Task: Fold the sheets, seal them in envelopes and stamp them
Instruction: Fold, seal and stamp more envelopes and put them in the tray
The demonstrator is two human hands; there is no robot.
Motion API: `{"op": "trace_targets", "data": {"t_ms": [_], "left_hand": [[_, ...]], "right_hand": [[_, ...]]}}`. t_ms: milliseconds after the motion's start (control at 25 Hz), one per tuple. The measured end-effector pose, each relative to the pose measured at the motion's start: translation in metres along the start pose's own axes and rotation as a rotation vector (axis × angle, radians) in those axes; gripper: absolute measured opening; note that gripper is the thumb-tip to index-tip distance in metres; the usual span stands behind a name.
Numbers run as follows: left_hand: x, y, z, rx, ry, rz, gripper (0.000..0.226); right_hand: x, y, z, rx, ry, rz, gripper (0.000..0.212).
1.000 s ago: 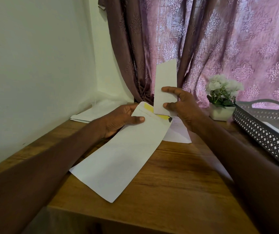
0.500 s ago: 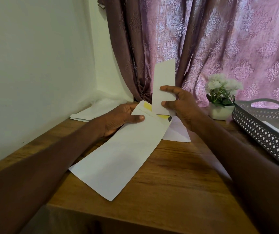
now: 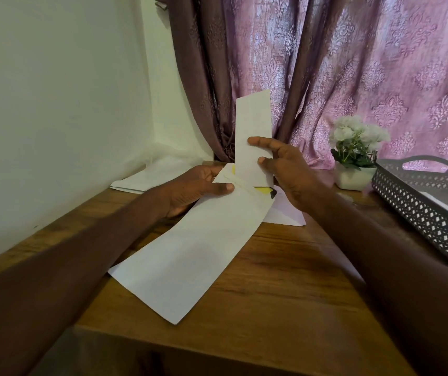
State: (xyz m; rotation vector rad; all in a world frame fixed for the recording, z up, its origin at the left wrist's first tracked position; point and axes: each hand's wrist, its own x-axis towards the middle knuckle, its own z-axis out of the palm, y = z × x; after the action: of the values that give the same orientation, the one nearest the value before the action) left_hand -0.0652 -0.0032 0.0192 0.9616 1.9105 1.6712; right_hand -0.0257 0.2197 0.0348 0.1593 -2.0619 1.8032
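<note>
A long white envelope [image 3: 190, 256] slants over the wooden table [image 3: 285, 308], its open mouth with a yellow lining at the far end. My left hand [image 3: 195, 191] grips that far end, thumb on top. A folded white sheet [image 3: 252, 137] stands upright, its lower end at the envelope's mouth. My right hand [image 3: 285, 169] pinches the sheet's lower part between fingers and thumb. How far the sheet sits inside the envelope is hidden.
More white paper [image 3: 285, 213] lies flat beyond the envelope, and a stack of sheets [image 3: 147, 177] sits in the back left corner by the wall. A small white flower pot [image 3: 353, 158] and a grey lattice tray [image 3: 421, 213] stand at the right. Curtains hang behind.
The folded sheet has shifted a little left and lower toward the envelope's mouth, with my right hand. My left hand and the envelope have stayed almost still.
</note>
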Motion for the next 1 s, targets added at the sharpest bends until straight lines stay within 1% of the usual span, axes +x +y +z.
{"op": "trace_targets", "data": {"t_ms": [120, 280, 440, 600, 760, 920, 1000], "left_hand": [[-0.001, 0.001, 0.002, -0.038, 0.004, -0.019, 0.032], [-0.001, 0.002, 0.001, -0.056, 0.03, -0.024, 0.03], [0.002, 0.0, -0.001, -0.082, 0.052, -0.015, 0.038], [0.003, -0.001, -0.004, -0.06, 0.099, -0.02, 0.038], [0.003, 0.001, -0.002, -0.035, 0.107, -0.024, 0.034], [0.003, 0.0, -0.004, -0.014, 0.143, -0.012, 0.039], [0.004, -0.001, -0.004, -0.012, 0.159, -0.012, 0.04]], "right_hand": [[-0.003, -0.004, 0.006, 0.033, -0.034, 0.027, 0.047], [-0.009, -0.011, 0.007, 0.055, -0.068, 0.047, 0.042], [-0.007, -0.009, 0.0, 0.012, 0.023, 0.076, 0.034], [-0.009, -0.008, 0.0, 0.101, 0.065, 0.116, 0.032], [-0.008, -0.009, 0.01, 0.132, 0.044, 0.175, 0.032], [-0.008, -0.012, 0.011, 0.152, 0.023, 0.237, 0.023], [-0.009, -0.013, 0.008, 0.137, 0.032, 0.276, 0.023]]}}
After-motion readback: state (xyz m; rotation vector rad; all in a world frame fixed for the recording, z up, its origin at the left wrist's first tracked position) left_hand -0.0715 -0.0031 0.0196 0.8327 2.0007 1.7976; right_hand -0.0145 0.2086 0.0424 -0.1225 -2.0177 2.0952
